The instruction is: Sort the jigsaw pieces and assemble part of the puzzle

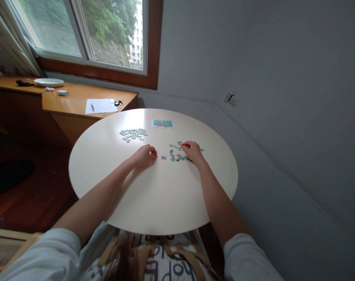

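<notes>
My left hand rests on the round cream table with its fingers curled together, pinching a small puzzle piece at the fingertips. My right hand lies on a scatter of loose colourful puzzle pieces, its fingers bent down onto them; I cannot make out whether it holds one. A second group of pale blue-green puzzle pieces lies farther left. A small reference picture lies flat near the table's far edge.
A wooden desk stands behind the table under the window, carrying a sheet of paper, keys, a white plate and small items. Grey walls close in on the right, with a wall socket.
</notes>
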`<state>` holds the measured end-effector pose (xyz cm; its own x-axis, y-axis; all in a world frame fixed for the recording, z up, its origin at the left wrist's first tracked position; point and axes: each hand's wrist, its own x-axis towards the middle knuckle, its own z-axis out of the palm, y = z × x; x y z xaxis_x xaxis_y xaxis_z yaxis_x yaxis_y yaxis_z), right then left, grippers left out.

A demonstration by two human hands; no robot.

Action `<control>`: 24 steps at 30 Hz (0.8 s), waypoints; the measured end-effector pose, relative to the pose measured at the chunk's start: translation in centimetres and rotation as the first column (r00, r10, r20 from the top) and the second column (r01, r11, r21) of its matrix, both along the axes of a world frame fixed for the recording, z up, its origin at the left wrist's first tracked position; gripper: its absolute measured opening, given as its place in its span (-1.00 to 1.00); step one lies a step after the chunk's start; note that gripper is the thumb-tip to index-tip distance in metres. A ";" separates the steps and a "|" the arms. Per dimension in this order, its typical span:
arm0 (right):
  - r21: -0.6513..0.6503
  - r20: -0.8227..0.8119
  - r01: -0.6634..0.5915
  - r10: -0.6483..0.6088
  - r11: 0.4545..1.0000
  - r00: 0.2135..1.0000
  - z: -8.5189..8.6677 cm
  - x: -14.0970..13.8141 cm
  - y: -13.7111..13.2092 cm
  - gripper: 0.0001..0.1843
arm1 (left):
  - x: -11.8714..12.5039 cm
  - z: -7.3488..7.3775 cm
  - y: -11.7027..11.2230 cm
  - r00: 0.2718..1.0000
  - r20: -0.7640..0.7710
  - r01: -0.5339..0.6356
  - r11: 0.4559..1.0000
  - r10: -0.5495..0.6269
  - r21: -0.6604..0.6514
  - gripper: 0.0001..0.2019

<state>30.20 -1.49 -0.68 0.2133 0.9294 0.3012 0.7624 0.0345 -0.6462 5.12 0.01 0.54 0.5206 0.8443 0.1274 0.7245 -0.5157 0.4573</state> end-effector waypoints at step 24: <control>-0.077 0.271 0.189 -0.162 0.979 0.949 -1.5 1.1 0.5 -0.74 | 0.0 -0.2 0.1 1.000 -0.003 -0.003 1.000 0.003 0.002 -0.83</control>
